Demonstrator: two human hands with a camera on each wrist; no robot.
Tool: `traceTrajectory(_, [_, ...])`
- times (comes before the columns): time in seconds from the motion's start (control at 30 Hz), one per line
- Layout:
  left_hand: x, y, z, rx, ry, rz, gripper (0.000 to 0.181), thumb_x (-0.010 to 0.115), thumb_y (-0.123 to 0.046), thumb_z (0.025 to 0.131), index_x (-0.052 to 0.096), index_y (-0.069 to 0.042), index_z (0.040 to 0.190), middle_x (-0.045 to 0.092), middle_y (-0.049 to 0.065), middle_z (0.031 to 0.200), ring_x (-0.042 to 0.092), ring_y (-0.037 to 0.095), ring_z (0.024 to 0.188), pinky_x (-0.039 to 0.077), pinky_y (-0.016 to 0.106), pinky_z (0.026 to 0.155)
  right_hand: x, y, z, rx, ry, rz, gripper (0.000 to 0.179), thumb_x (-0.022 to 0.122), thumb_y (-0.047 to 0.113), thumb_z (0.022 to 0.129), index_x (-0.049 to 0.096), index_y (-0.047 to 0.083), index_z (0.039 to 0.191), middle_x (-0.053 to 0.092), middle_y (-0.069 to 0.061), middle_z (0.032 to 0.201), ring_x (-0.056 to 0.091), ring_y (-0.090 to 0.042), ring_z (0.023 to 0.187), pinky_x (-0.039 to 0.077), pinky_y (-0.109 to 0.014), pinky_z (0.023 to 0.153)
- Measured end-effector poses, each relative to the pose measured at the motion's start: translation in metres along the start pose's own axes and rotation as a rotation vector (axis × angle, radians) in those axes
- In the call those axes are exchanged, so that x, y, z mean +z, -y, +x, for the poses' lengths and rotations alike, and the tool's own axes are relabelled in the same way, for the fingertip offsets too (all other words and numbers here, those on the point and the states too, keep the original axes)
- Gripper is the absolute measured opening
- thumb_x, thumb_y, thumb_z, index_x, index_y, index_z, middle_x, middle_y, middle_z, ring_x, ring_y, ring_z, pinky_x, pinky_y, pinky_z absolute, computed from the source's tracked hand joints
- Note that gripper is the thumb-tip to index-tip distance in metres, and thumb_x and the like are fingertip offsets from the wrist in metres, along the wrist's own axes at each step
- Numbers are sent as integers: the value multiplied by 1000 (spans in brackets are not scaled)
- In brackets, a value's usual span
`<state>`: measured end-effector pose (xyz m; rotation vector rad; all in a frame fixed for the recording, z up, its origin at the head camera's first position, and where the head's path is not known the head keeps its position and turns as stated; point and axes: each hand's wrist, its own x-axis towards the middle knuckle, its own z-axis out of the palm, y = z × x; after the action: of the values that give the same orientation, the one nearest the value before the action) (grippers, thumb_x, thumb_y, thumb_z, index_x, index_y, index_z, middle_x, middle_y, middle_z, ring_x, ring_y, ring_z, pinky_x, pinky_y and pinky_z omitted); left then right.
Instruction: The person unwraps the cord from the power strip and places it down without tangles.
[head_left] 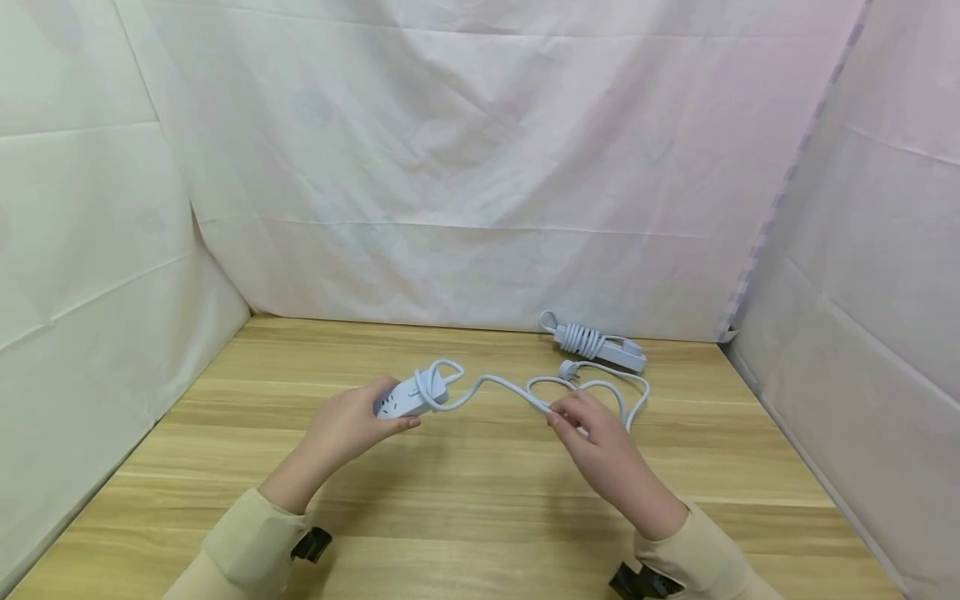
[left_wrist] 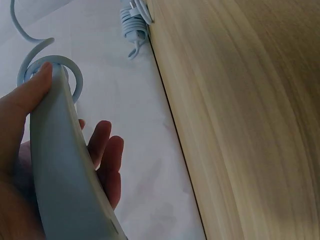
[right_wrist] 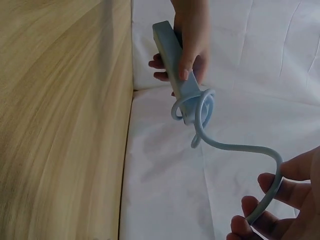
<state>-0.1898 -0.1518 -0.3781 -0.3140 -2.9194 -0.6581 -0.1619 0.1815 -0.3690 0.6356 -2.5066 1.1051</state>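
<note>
My left hand (head_left: 347, 423) grips a white power strip (head_left: 405, 398) above the table, its socket face showing in the head view. Around the strip's cord end runs a loop of its own white cord (head_left: 491, 379). My right hand (head_left: 600, 442) pinches that cord between thumb and fingers, to the right of the strip. Past the right hand, the rest of the cord lies in loose curves on the table, ending in a plug (head_left: 568, 369). From the right wrist view, the loop (right_wrist: 202, 112) circles the strip's end and the cord sags between both hands.
A second white power strip (head_left: 622, 357) lies at the table's back right, its cord wound tightly around one end. The wooden table (head_left: 465, 517) meets a white cloth backdrop (head_left: 450, 167) at its far edge, with cloth walls at both sides.
</note>
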Motion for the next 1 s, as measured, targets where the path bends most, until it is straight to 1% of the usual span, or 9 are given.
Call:
traceTrajectory(0.1, [1, 1, 0, 16, 5, 14, 54, 77, -51, 78, 64, -12, 113, 65, -2, 88, 53, 13, 68, 42, 32, 59, -2, 0, 0, -20, -12, 2, 10, 61, 10, 95, 67, 15, 89, 52, 11, 84, 53, -9, 78, 45, -36, 69])
traceTrajectory(0.23, [1, 1, -2, 27, 32, 48, 48, 80, -43, 77, 59, -9, 105, 63, -1, 84, 53, 13, 64, 42, 33, 55, -6, 1, 2, -60, -48, -1, 11, 62, 8, 95, 67, 14, 88, 52, 11, 83, 51, -9, 78, 45, -35, 68])
traceTrajectory(0.37, [2, 1, -4, 46, 38, 65, 46, 80, -41, 78, 56, -12, 105, 63, -1, 83, 52, 12, 64, 42, 33, 53, -12, 1, 4, -73, -76, -4, 13, 60, 8, 96, 66, 15, 87, 51, 12, 82, 49, -10, 79, 44, -34, 69])
traceTrajectory(0.47, [2, 2, -5, 58, 37, 51, 46, 80, -40, 78, 57, -13, 108, 64, -1, 87, 54, 11, 67, 44, 33, 56, -15, 1, 6, -55, -82, -9, 14, 58, 10, 98, 65, 15, 87, 52, 11, 83, 48, -11, 80, 43, -35, 70])
traceTrajectory(0.53, [1, 2, -5, 59, 42, 38, 52, 81, -45, 76, 60, -13, 111, 65, -2, 90, 55, 11, 71, 45, 34, 59, -17, 0, 7, -37, -78, -5, 15, 56, 11, 99, 64, 15, 87, 52, 9, 84, 48, -12, 81, 42, -38, 71])
traceTrajectory(0.6, [0, 2, -5, 51, 51, 36, 63, 80, -57, 71, 62, -13, 113, 65, -4, 89, 55, 10, 71, 45, 33, 60, -18, -1, 9, -12, -71, -9, 16, 55, 14, 100, 63, 14, 87, 52, 7, 85, 47, -13, 81, 41, -39, 71])
traceTrajectory(0.73, [-1, 2, -7, 34, 67, 50, 79, 70, -79, 61, 66, -13, 104, 59, -8, 78, 50, 10, 63, 41, 31, 55, -21, -6, 14, 21, -63, -6, 15, 54, 17, 101, 63, 13, 91, 53, 3, 87, 47, -15, 83, 40, -39, 72])
traceTrajectory(0.83, [-1, 1, -9, 38, 65, 73, 76, 63, -84, 62, 66, -15, 95, 56, -9, 72, 48, 11, 59, 38, 30, 52, -21, -10, 17, 28, -77, -1, 14, 54, 16, 101, 64, 10, 93, 55, 0, 91, 48, -16, 83, 40, -38, 73])
traceTrajectory(1.0, [-2, 0, -10, 63, 44, 108, 70, 61, -83, 66, 64, -18, 90, 54, -10, 70, 46, 11, 57, 37, 30, 52, -21, -18, 22, 32, -109, -8, 14, 55, 14, 101, 66, 9, 93, 57, -2, 90, 48, -16, 83, 41, -36, 73])
